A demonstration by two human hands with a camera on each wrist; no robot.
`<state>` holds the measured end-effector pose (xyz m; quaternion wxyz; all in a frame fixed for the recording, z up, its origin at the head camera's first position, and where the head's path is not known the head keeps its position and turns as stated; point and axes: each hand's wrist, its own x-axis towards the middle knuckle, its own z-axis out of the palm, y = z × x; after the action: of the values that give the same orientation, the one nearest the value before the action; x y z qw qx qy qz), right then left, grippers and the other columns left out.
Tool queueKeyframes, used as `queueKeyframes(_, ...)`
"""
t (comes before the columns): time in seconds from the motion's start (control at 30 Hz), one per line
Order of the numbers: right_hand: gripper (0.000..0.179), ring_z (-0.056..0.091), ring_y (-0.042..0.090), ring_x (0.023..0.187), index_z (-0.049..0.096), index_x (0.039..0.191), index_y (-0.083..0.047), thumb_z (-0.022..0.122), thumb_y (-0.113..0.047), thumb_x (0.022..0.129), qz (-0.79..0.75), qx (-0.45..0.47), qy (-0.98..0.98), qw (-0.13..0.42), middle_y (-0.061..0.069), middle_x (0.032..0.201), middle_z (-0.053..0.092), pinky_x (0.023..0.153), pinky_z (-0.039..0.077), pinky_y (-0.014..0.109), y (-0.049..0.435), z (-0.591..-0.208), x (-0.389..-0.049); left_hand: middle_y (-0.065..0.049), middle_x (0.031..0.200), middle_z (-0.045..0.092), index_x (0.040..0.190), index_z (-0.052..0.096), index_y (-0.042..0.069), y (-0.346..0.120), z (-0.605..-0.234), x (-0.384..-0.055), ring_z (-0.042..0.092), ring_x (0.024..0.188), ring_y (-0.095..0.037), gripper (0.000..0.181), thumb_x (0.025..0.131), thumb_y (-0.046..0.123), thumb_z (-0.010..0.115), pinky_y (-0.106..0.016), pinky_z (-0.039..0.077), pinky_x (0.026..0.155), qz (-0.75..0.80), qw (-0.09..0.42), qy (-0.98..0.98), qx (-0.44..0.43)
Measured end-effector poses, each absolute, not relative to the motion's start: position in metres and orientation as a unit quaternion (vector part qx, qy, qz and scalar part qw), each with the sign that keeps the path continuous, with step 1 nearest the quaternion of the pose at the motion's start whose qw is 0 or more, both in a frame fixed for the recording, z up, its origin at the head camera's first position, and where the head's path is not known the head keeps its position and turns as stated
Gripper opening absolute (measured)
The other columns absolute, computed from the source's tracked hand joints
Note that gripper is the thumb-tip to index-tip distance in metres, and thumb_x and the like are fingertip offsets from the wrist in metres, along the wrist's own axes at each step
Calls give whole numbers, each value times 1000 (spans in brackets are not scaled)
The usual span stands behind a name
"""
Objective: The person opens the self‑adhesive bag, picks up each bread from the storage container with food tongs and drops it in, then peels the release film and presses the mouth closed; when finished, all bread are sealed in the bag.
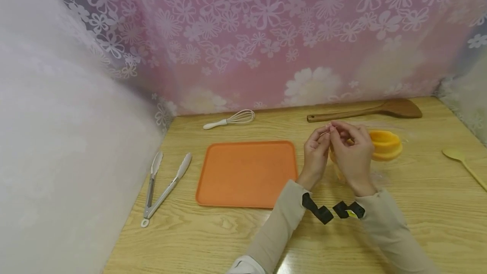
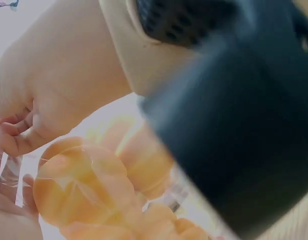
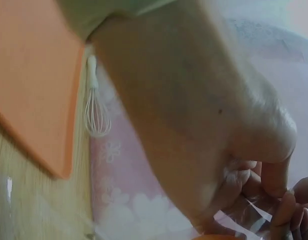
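My left hand (image 1: 316, 155) and right hand (image 1: 354, 151) meet with fingertips together, above the right half of the table. Between them they pinch the gathered edge of a clear plastic bag (image 3: 244, 212), which shines with creases in the right wrist view. Beneath the hands lie rounded, lobed yellow-orange pieces (image 1: 386, 145), partly hidden by the right hand in the head view. Through the shiny film, the left wrist view shows several of these orange pieces (image 2: 81, 185) close together. In that view the left hand's fingers (image 2: 19, 137) are curled at the film.
An orange tray (image 1: 247, 174) lies left of the hands, with open metal tongs (image 1: 163, 193) farther left. Along the back are a white whisk (image 1: 232, 119) and a wooden spatula (image 1: 380, 109). A yellow spoon (image 1: 464, 162) rests at the right edge.
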<state>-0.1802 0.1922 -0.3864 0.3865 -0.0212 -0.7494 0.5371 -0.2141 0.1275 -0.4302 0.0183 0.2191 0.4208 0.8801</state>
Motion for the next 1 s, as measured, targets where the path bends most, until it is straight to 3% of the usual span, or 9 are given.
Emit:
queueKeyframes(0.1,17,45,-8,73,73,104,7,67,0,88,493,7,-763,418,-8,82,50,62,37,2,194,-388,-181,-34,125,58,128,41,-23,125,-429,-215,59,101,8,42,103,10,46,-12,46,89,859,6,462,220)
queueKeyframes(0.17,16,44,-12,74,73,102,8,68,3,87,466,29,-766,441,5,82,54,63,36,1,195,-388,-181,-46,128,45,128,43,-21,124,-429,-215,58,103,7,40,104,11,45,-12,46,89,842,-5,491,224)
queueKeyframes(0.3,15,42,-11,75,73,98,8,69,8,84,426,61,-769,472,25,87,55,67,33,1,197,-389,-182,-45,123,50,126,46,-20,123,-428,-215,62,114,-21,37,104,10,44,-11,46,88,818,-22,527,230)
queueKeyframes(0.43,13,50,14,73,72,96,10,69,9,83,385,82,-785,478,27,88,56,70,32,6,199,-387,-183,-44,122,52,125,47,-19,121,-428,-216,52,119,-52,38,105,13,43,-12,46,91,805,-28,539,246)
queueKeyframes(0.53,9,49,14,75,71,92,12,68,9,84,394,82,-793,458,23,85,55,68,32,7,200,-385,-183,-44,121,53,123,48,-19,120,-428,-217,52,117,-55,34,105,9,42,-11,46,91,799,-27,548,247)
queueKeyframes(0.67,8,41,-4,76,70,91,12,67,6,87,490,46,-783,379,-4,81,51,62,33,7,202,-380,-180,-43,121,52,119,48,-20,121,-427,-218,52,117,-52,29,104,3,39,-13,46,92,793,-21,558,243)
queueKeyframes(0.77,9,44,-1,76,68,92,12,66,4,89,551,13,-766,330,-19,81,47,62,37,7,203,-377,-179,-42,121,52,116,47,-20,122,-426,-218,52,117,-52,28,104,3,38,-13,46,93,790,-23,560,248)
queueKeyframes(0.87,5,47,1,76,70,88,4,65,5,89,583,0,-750,313,-20,82,51,63,40,7,203,-376,-179,-42,119,52,114,48,-19,122,-426,-218,54,115,-51,26,104,3,39,-13,47,91,789,-30,561,250)
queueKeyframes(1.0,22,52,3,72,70,83,-15,63,4,91,675,-10,-682,279,-12,83,57,63,45,8,204,-375,-178,-43,118,52,114,48,-20,123,-427,-218,55,113,-50,26,104,2,39,-13,47,90,796,-32,552,246)
